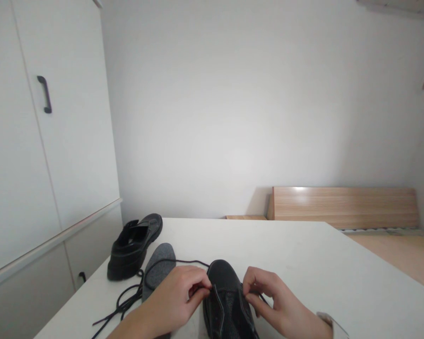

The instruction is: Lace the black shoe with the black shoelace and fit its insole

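A black shoe (228, 301) lies on the white table (304, 263) at the bottom centre, toe pointing away from me. My left hand (175, 296) pinches the black shoelace (134, 296) at the shoe's left side. My right hand (272, 296) pinches at the shoe's right eyelets, apparently on the lace's other end. The lace loops away to the left over a grey insole (159, 268) and trails toward the table's near left edge.
A second black shoe (134, 245) rests on its side at the table's far left corner. White cabinet doors with a dark handle (44, 94) stand at left. A wooden bed frame (342, 207) lies beyond the table at right.
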A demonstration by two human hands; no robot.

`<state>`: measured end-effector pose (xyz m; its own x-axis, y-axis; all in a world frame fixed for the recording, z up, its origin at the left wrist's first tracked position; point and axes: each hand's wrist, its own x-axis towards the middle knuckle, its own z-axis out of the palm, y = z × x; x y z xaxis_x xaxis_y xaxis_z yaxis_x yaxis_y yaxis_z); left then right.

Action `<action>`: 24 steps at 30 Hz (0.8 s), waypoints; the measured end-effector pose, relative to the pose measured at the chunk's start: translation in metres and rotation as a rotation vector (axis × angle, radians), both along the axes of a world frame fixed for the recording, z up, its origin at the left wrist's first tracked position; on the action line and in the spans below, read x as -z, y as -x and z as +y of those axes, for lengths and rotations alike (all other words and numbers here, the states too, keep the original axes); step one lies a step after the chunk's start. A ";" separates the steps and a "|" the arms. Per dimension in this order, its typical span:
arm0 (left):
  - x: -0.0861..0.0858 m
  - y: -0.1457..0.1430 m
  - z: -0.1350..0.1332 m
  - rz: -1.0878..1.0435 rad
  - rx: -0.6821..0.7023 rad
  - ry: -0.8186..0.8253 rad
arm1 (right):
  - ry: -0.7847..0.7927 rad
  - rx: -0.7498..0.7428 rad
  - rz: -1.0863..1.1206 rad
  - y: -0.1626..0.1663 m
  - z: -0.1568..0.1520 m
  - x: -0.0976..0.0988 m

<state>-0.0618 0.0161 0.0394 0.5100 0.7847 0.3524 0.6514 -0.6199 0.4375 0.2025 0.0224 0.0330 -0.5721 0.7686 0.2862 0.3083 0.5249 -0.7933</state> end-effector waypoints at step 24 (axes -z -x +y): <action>0.002 0.006 0.010 -0.161 0.042 0.154 | -0.089 -0.020 -0.037 -0.005 0.002 -0.007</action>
<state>-0.0682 0.0259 0.0377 0.4902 0.8147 0.3097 0.5409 -0.5630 0.6249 0.2074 0.0242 0.0405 -0.5983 0.7296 0.3313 0.3257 0.5991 -0.7314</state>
